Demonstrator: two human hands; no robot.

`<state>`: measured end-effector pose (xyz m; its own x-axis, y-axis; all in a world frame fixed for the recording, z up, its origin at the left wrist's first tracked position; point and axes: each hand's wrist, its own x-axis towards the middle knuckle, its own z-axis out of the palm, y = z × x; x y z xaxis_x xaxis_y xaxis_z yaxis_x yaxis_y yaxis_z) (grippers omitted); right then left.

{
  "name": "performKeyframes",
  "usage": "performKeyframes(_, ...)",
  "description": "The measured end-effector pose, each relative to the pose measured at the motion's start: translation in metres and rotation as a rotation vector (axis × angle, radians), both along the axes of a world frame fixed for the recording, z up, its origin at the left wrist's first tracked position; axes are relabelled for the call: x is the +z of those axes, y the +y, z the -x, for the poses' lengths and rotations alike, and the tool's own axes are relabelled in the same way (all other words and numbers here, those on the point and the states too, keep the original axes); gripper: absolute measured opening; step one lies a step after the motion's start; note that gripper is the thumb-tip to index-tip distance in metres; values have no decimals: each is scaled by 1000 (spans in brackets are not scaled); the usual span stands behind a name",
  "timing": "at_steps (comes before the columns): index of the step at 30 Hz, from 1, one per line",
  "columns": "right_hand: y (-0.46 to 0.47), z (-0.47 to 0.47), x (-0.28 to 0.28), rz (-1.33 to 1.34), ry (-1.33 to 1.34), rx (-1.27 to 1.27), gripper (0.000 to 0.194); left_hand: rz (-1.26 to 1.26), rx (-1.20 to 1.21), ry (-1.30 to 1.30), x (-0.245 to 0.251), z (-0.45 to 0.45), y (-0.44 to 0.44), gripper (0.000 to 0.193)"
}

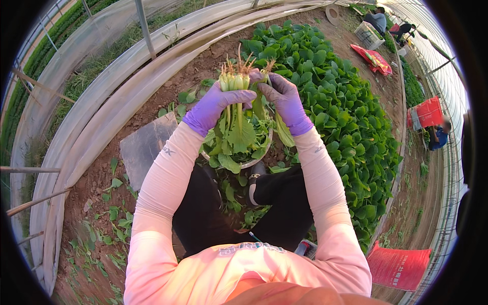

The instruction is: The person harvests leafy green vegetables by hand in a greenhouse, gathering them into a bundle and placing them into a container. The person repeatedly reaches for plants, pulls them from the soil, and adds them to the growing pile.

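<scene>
My left hand (221, 102), in a soiled purple glove, is closed around a bunch of leafy greens (241, 133); their pale stems and brown roots point away from me and the leaves hang towards me. Touching the roots' right side, my right hand (281, 97), gloved alike, pinches a single plant with a yellowish-green leaf (283, 129) hanging below it. Beneath the bunch stands a round pale container (253, 163) with loose leaves in it, partly hidden by the greens. It is just in front of my shoes.
Dense leafy greens (339, 114) grow on the right. A dark flat board (146, 146) lies on soil at left, near plastic sheeting (114, 110). Red sacks (400, 267) and a white crate (369, 35) stand farther right. Several people work in the distance, one in blue (439, 137).
</scene>
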<state>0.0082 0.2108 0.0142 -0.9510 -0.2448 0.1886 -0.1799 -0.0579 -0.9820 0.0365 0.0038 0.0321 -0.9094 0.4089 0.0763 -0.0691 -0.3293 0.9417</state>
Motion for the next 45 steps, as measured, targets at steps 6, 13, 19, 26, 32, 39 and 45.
performKeyframes(6,16,11,-6,79,19,-48,26,-161,138,-27,3,-2,-1,46)
performKeyframes(13,38,27,-3,445,-102,-278,23,-65,279,159,8,-2,-24,44)
performKeyframes(19,6,8,5,332,-113,-325,20,496,31,115,-31,0,26,48)
performKeyframes(26,6,6,4,454,-114,-466,18,410,72,28,-33,3,30,51)
performKeyframes(32,61,37,-15,535,-76,-572,21,880,268,181,-37,12,-6,40)
performKeyframes(39,21,8,0,161,-54,-125,26,20,16,39,0,-1,12,43)
performKeyframes(45,15,9,5,232,-144,-213,28,-32,214,12,4,2,2,43)
